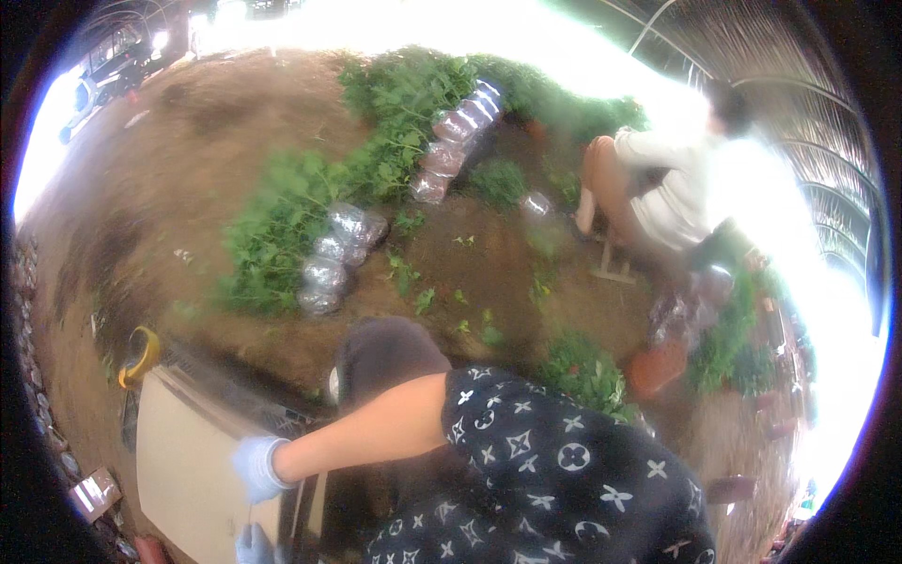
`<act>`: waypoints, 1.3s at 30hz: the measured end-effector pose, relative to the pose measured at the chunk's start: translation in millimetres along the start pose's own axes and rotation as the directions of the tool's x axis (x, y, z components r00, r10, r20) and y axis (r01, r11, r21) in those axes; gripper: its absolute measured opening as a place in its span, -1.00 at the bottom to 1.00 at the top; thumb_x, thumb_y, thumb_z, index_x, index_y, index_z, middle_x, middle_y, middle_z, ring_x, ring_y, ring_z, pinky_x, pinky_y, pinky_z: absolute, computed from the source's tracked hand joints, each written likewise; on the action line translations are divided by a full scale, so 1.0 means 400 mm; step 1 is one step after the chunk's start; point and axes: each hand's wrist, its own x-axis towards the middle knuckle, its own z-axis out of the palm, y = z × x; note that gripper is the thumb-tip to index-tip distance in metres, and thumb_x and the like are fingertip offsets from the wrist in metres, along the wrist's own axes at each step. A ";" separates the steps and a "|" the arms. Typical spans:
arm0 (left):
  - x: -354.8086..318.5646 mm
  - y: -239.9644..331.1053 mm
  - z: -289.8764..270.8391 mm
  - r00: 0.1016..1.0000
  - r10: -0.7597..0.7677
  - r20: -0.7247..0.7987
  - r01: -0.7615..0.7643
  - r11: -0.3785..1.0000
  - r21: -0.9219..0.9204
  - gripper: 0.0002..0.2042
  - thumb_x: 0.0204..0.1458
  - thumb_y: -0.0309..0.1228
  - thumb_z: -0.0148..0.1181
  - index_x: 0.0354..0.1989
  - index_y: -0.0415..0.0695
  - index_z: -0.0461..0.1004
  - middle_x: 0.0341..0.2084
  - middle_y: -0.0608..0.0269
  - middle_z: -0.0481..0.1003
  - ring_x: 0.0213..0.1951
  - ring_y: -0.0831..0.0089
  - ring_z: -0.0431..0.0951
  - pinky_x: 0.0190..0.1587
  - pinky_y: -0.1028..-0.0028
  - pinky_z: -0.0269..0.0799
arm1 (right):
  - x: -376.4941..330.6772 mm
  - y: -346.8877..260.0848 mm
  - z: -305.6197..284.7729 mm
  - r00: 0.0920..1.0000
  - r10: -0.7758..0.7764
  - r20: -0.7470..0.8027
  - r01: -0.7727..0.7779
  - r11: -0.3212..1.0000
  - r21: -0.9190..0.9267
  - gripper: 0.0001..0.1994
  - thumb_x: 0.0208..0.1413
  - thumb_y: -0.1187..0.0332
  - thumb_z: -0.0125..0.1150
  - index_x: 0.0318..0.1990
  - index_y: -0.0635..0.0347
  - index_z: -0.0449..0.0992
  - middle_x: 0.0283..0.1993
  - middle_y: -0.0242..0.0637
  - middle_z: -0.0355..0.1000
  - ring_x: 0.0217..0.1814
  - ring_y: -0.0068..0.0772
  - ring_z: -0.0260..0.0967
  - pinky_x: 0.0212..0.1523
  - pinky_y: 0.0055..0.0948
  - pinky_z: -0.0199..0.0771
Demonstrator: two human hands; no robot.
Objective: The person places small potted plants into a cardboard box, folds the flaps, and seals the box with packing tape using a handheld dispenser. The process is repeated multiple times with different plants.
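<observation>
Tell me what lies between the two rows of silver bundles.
Leafy green plants fill the stretch between the near bundles and the far bundles, seen in the head view.

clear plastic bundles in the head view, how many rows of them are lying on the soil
2. One row of clear plastic bundles lies left of centre beside the green plants; a second row runs diagonally further up. More loose plastic near the crouching person is too blurred to count.
</observation>
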 end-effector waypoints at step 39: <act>-0.025 0.071 0.088 0.778 -0.580 -0.242 0.401 0.755 -0.519 -0.62 -0.40 -0.79 0.29 -0.34 -0.10 0.55 -0.27 0.15 0.48 -0.15 0.16 0.50 -0.13 0.28 0.45 | 0.148 1.089 -0.125 0.491 0.792 -0.362 -0.868 0.481 -0.125 0.22 -0.27 -0.22 0.56 0.45 0.29 0.01 0.41 0.21 0.17 0.41 0.10 0.26 0.28 -0.11 0.44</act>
